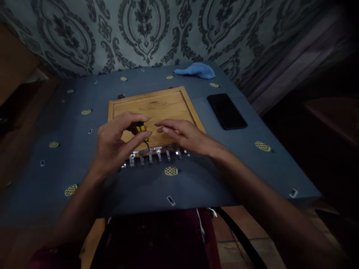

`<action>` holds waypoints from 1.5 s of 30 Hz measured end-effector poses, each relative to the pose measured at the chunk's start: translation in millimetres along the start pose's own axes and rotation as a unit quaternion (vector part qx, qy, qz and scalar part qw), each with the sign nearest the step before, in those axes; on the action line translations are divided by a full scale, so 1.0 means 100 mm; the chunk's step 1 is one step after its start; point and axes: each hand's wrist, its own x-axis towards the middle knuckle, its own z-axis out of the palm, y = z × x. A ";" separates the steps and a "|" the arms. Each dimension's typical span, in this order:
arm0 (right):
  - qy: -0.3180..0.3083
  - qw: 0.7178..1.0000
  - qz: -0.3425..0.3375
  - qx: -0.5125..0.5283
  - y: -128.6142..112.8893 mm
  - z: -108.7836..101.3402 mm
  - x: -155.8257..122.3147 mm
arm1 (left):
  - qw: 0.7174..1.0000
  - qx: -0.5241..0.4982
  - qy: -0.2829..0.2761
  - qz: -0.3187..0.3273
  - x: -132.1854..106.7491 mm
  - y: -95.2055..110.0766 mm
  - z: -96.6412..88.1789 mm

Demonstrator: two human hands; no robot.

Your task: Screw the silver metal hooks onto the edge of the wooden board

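My left hand [117, 140] pinches a short yellow-and-black screwdriver [141, 127] between thumb and fingers. The screwdriver points down, and its tip meets a shiny metal hook rail [150, 156] near the middle. This rail lies along the near edge of a framed wooden board [157, 106], with several hooks toward me. Above the board's near right part is my right hand [182, 132], fingers stretched out and holding nothing. Whether its fingertips touch the wood, I cannot tell. Part of the rail's right end is shaded by my right wrist.
A black phone [227, 111] lies right of the board. Farther back is a crumpled blue cloth [198, 70]. Small dark items [121, 96] sit by the board's far edge. The blue tablecloth [280, 172] has pineapple prints, and a patterned curtain [146, 33] hangs behind.
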 end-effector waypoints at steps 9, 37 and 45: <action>-0.093 0.995 0.041 0.005 -0.20 0.23 0.16 | 1.000 -0.014 0.009 0.015 -0.01 -0.06 0.01; -0.117 0.989 0.057 0.070 -0.11 0.24 0.15 | 0.999 -0.010 -0.032 0.006 0.00 -0.04 -0.03; -0.115 0.990 0.038 0.075 -0.07 0.23 0.12 | 0.985 -0.067 -0.161 0.012 0.02 -0.06 -0.19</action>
